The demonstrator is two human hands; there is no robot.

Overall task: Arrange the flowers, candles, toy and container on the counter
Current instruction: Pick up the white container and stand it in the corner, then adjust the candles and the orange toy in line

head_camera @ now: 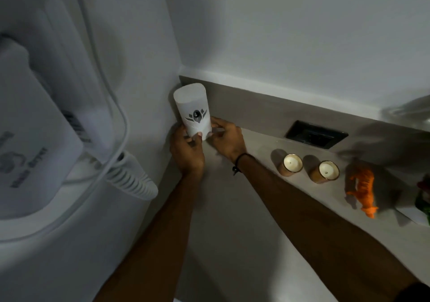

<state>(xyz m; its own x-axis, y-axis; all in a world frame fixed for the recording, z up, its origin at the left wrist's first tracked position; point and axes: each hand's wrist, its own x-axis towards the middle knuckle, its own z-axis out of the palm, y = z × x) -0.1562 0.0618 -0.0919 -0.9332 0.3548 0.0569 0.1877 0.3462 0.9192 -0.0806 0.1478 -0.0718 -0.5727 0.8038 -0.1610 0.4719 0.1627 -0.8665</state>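
Far left: white wall appliance (pixel 35 138) with a coiled cord, not part of the job. Next, in the far-left corner of the worktop (pixel 232 208), the white container (pixel 194 113) stands roughly upright, long axis vertical, leaning slightly, dark emblem facing the camera. Left hand (pixel 186 152) and right hand (pixel 226 140) both wrap its base, fingers (pixel 216 121) curled closed on it from either side; can't tell if the bottom touches the surface. Both hands are equally close; the container sits directly between them, so setting it down is likely a straight lowering. Right of that: two candles (pixel 292 164) (pixel 325 171) side by side, then the orange toy (pixel 361 190) lying down, flowers (pixel 424 199) cut off at the right edge.
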